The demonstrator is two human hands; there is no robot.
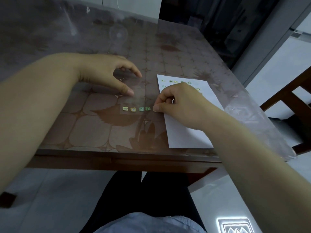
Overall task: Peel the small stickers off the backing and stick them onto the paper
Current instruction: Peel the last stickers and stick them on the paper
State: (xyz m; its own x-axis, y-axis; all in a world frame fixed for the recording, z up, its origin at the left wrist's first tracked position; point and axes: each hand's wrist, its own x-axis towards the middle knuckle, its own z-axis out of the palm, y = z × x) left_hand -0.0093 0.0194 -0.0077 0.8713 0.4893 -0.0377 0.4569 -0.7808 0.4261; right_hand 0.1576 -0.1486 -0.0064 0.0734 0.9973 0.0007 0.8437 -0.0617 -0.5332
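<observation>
A clear backing sheet (134,98) lies on the table and carries a row of several small green and yellow stickers (136,109) along its near edge. My left hand (107,73) rests on the sheet's far part, thumb and fingertips pressing it down. My right hand (178,103) has its fingers curled, with thumb and forefinger pinching at the right end of the sticker row; the sticker there is hidden under the fingertips. Under that hand lies the white paper (183,133), with several small stickers (171,81) stuck near its far edge.
The table (94,128) has a brown leaf-and-tile pattern under a glossy clear cover. Its front edge runs just before my lap. A wooden chair (289,98) stands at the right. The paper's near corner lies close to the table's front edge.
</observation>
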